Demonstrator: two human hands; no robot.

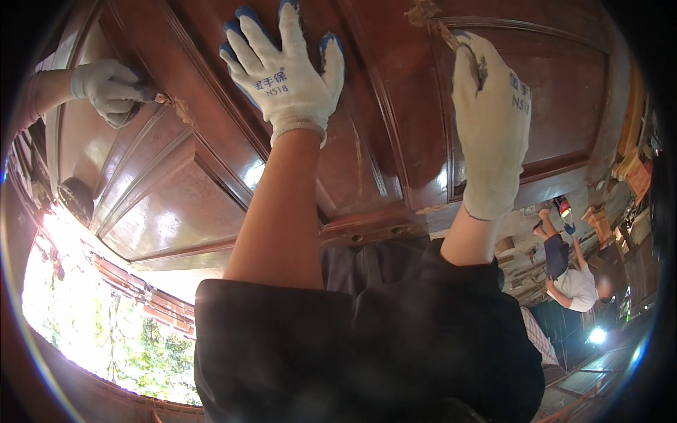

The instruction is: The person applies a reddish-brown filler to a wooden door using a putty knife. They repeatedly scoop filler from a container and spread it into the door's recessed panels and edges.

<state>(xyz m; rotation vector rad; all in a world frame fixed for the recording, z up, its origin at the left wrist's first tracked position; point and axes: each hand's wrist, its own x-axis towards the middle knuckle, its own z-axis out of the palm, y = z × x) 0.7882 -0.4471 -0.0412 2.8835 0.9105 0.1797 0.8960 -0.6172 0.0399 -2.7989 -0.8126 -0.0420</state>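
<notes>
My left hand [293,84] is on the panelled wood [370,137], fingers spread, and my right hand [493,127] has its fingers clamped on a thin brown piece [448,35] near a brown patch [421,13] — excess pressure may scratch the glossy finish.

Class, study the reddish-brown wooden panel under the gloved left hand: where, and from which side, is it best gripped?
The wooden panel is probably best gripped by its near edge, coming from the side of the wearer: that edge is exposed there, while the broad face offers only shallow mouldings. Finger room underneath is hidden.
</notes>
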